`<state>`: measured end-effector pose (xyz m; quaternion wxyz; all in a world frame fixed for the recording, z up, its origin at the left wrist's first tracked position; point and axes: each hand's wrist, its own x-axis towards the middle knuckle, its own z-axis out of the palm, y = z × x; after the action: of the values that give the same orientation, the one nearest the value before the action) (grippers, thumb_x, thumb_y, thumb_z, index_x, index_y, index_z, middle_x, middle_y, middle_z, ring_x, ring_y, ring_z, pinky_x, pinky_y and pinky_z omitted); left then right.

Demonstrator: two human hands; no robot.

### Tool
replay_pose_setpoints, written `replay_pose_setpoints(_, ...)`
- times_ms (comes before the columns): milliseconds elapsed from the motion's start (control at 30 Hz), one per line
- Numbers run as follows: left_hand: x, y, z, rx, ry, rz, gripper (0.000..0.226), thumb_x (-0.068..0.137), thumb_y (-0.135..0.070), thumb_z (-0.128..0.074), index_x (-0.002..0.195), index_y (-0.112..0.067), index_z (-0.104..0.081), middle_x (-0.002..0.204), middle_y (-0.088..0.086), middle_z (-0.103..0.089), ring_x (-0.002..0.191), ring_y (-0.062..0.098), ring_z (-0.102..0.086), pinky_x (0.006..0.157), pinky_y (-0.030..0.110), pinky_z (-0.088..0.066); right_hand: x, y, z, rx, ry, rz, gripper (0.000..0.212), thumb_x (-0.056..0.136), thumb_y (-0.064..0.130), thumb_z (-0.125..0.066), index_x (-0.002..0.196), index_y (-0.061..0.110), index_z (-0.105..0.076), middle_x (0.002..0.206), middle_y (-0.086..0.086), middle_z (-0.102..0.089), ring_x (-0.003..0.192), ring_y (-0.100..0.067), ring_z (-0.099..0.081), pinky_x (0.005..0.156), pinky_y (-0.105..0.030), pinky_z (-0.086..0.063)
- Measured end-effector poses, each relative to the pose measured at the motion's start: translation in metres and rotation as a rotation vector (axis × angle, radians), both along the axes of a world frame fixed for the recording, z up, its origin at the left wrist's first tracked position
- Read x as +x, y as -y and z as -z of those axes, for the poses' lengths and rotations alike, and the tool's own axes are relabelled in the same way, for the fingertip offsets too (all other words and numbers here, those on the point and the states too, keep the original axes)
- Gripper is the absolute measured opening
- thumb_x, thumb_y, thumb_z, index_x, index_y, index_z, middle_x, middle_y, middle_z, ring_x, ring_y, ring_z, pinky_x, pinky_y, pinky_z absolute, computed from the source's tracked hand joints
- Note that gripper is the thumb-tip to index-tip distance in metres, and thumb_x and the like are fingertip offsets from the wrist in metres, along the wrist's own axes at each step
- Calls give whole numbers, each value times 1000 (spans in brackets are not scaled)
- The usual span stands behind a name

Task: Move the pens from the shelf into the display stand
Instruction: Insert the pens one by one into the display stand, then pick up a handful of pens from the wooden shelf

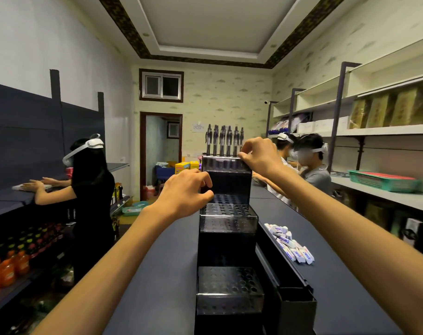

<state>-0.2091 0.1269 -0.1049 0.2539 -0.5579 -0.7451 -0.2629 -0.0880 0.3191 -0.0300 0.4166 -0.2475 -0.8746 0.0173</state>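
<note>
A black tiered display stand [227, 223] with rows of round holes stands on the dark shelf top in front of me. Several pens [223, 140] stand upright in its top tier. My right hand [260, 157] is at the right end of that row, fingers curled and pinching the rightmost pen over the top tier. My left hand [186, 192] grips the left side of the stand at its second tier, fingers curled round the edge. The lower tiers hold no pens.
A pile of small white packets [291, 244] lies on the shelf top [338, 274] right of the stand, next to a black box [297, 308]. Three people with headsets work at side shelves. Orange bottles [5, 269] sit at lower left, a green basket [384, 181] at right.
</note>
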Motion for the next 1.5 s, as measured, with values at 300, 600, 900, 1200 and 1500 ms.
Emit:
replay_pose_setpoints(300, 48, -37, -2, 40, 54, 181, 32, 90, -38, -63, 120, -28, -66, 113, -2, -66, 104, 20, -61, 88, 41, -50, 82, 32, 29, 55, 71, 43, 25, 94, 37, -69, 108, 17, -76, 109, -2, -75, 102, -23, -68, 89, -43, -54)
replay_pose_setpoints(600, 130, -81, 21, -8, 113, 448, 37, 86, -37, -63, 123, -35, -64, 124, -7, -66, 111, 19, -61, 90, 38, -50, 184, 51, 68, -1, 91, 212, 21, 90, 38, -72, 103, 22, -76, 102, 0, -75, 94, -23, -68, 80, -41, -55)
replay_pose_setpoints(900, 258, -125, 37, -51, 82, 650, 36, 90, -42, -60, 125, -34, -62, 119, -7, -64, 110, 18, -59, 84, 37, -50, 321, 44, 110, -103, 100, 457, 27, 93, 45, -67, 109, 24, -73, 107, 3, -72, 97, -18, -66, 85, -46, -57)
replay_pose_setpoints(1200, 439, -171, 46, -70, 83, 819, 36, 92, -43, -58, 127, -37, -59, 109, -13, -59, 104, 17, -60, 80, 38, -48, 520, 32, 120, -149, 119, 674, 25, 94, 45, -65, 111, 28, -72, 109, 8, -71, 101, -15, -65, 89, -42, -56)
replay_pose_setpoints(1500, 592, -215, 58, -106, 128, 949, 32, 93, -44, -60, 124, -40, -57, 111, -16, -57, 105, 12, -59, 74, 32, -45, 679, 18, 138, -212, 93, 819, 26, 96, 42, -64, 117, 28, -71, 114, 8, -70, 107, -13, -63, 93, -42, -56)
